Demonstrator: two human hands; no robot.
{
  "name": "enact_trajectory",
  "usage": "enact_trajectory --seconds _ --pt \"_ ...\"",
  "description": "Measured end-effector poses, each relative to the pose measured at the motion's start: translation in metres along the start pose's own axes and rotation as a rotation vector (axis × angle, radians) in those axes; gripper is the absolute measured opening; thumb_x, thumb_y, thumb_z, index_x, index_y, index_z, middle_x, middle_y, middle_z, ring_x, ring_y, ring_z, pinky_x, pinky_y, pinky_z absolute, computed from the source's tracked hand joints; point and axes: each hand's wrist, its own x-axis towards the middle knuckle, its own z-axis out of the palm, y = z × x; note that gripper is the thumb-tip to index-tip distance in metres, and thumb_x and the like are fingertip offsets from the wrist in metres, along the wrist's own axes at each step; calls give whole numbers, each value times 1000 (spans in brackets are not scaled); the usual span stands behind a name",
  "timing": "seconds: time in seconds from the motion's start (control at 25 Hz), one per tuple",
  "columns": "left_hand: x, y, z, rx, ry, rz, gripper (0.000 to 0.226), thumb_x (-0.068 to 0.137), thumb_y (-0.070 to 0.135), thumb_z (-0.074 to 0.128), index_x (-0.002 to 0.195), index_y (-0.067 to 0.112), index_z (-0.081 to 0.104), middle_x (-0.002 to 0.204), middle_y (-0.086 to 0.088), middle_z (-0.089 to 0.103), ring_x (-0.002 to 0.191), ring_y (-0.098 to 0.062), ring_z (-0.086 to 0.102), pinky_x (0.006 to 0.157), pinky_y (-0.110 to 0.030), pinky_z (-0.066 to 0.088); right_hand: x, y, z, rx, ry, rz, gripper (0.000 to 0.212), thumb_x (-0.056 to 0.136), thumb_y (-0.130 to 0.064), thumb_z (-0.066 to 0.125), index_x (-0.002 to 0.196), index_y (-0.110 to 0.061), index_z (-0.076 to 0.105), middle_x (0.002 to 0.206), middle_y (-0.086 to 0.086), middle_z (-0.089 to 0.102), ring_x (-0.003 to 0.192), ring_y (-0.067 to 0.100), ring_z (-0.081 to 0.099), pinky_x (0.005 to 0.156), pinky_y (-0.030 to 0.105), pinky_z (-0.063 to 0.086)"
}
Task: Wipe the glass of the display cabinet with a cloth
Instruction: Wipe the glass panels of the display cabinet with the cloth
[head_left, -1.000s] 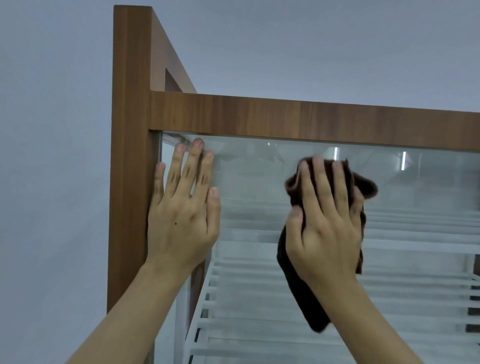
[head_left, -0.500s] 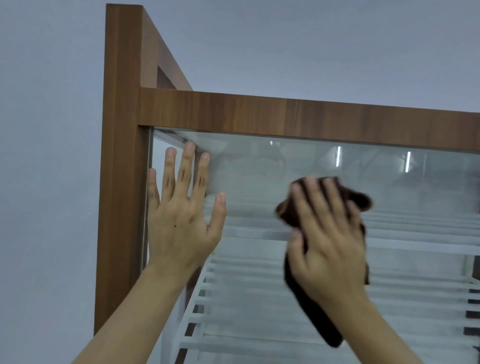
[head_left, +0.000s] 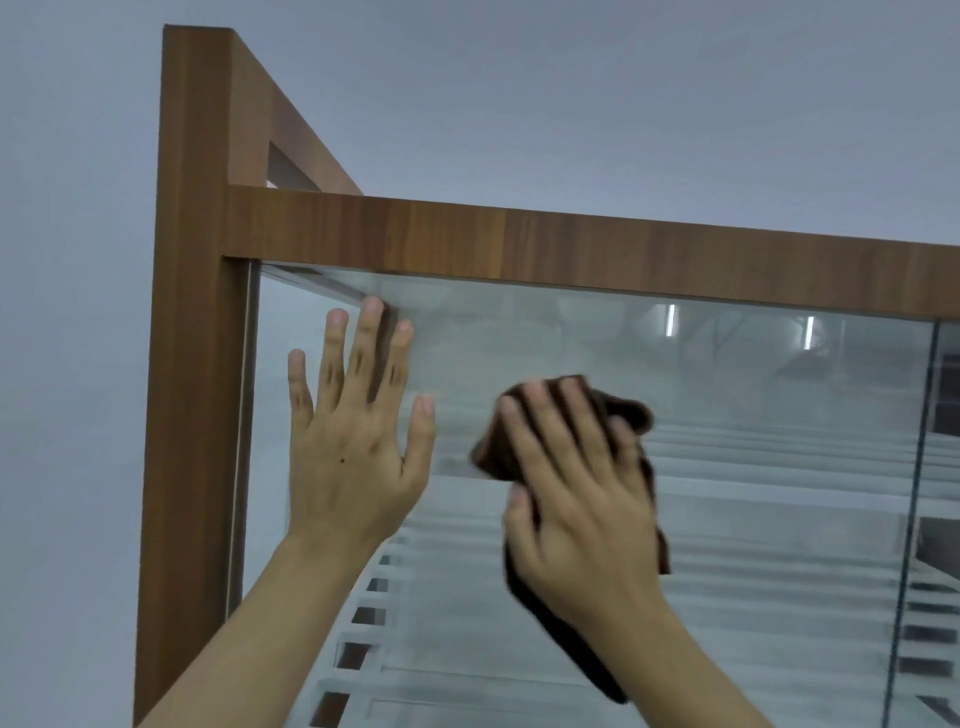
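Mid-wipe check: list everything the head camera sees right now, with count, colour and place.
Cabinet frame: one, brown wood grain, post at left with rail across the top.
Glass: at least two clear panes, seam near the right edge.
Slatted shelves: several, white, behind the glass.
Wall: one, pale grey, behind the cabinet.
Cloth: one, dark brown, under the right hand.
Left hand: one, open flat on the glass.
Right hand: one, pressing the cloth.

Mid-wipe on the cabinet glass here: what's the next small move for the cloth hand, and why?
Probably sweep the right hand and brown cloth rightward along the glass: that stretch up to the vertical pane seam looks hazy, while the left hand lies flat, bracing the pane's left side.
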Motion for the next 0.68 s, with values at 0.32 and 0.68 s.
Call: enact_trajectory --seconds 0.32,0.68 --pt "7 27 8 2 20 47 66 101 40 35 160 14 24 169 -10 15 157 -30 8 124 -61 5 43 1 0 21 119 245 64 96 -29 40 159 -19 33 168 1 26 158 22 15 126 55 15" --pt "2 61 13 -15 -12 106 65 102 40 35 160 15 21 169 -10 11 157 -30 6 126 -57 7 4 84 -21 -28 139 326 65 95 -29 39 159 -20 33 168 2 25 158 24 16 125 56 18"
